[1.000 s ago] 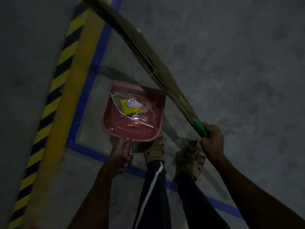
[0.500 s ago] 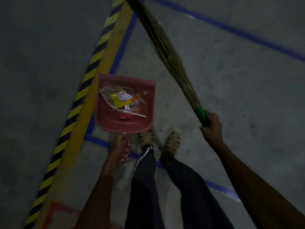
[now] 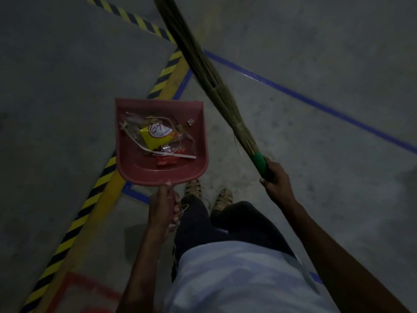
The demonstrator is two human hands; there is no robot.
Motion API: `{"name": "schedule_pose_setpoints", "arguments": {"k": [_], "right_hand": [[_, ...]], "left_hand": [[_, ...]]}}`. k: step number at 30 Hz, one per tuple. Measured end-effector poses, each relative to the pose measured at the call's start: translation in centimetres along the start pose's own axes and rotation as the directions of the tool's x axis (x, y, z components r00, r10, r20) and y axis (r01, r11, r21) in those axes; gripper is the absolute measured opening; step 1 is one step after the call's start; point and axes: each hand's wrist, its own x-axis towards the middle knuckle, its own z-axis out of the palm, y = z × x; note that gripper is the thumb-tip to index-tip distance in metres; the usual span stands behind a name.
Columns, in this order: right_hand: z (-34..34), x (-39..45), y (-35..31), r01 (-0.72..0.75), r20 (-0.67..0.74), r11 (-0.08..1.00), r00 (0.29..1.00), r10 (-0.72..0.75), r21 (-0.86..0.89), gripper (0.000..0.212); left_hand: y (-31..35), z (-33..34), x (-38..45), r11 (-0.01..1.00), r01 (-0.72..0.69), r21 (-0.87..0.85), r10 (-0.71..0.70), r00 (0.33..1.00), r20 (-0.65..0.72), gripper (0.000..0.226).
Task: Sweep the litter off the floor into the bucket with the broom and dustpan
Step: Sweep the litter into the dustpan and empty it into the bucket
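Head view, dim light. Left hand (image 3: 163, 207) closed round the handle of a red dustpan (image 3: 133, 163), held level above the floor (image 3: 316, 166) over the yellow/black hazard stripe (image 3: 94, 195). Litter (image 3: 158, 136) (yellow wrapper, red packet, white strips, etc.) lies in the pan's middle, toward its back wall. Right hand (image 3: 276, 179) closed on the green grip of a grass broom (image 3: 216, 91), bristles slanting up-left to the picture's top edge. Blue floor line (image 3: 316, 103) runs behind. Two sandalled feet (image 3: 207, 195) just below the pan.
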Motion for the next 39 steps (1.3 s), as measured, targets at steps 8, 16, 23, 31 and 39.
{"name": "schedule_pose_setpoints", "arguments": {"k": [8,16,23,31,39], "right_hand": [[-0.7,-3.5,-0.8,0.051,0.003,0.999,0.999,-0.051,0.002,0.07],[-1.6,-8.0,5.0,0.078,0.103,0.997,0.992,-0.079,0.008,0.072],[-4.6,-14.9,12.6,0.071,0.179,0.997,0.981,-0.069,-0.001,0.073],[-5.7,-19.4,14.1,0.214,0.345,0.976,0.92,-0.185,-0.046,0.073],[-6.4,-20.0,5.1,0.554,0.513,0.829,0.692,-0.508,0.075,0.091]], "left_hand": [[-2.6,-2.4,-3.7,1.0,0.021,0.006,-0.021,0.999,-0.031,0.045],[-10.8,-0.7,-10.6,0.996,-0.034,-0.084,0.017,0.982,-0.189,0.049],[-22.4,2.2,-17.9,0.972,0.009,-0.233,-0.073,0.961,-0.267,0.048],[-30.0,3.3,-26.7,0.922,-0.023,-0.388,-0.117,0.935,-0.334,0.049],[-35.1,1.4,-34.3,0.809,-0.178,-0.56,-0.087,0.907,-0.413,0.053]]}}
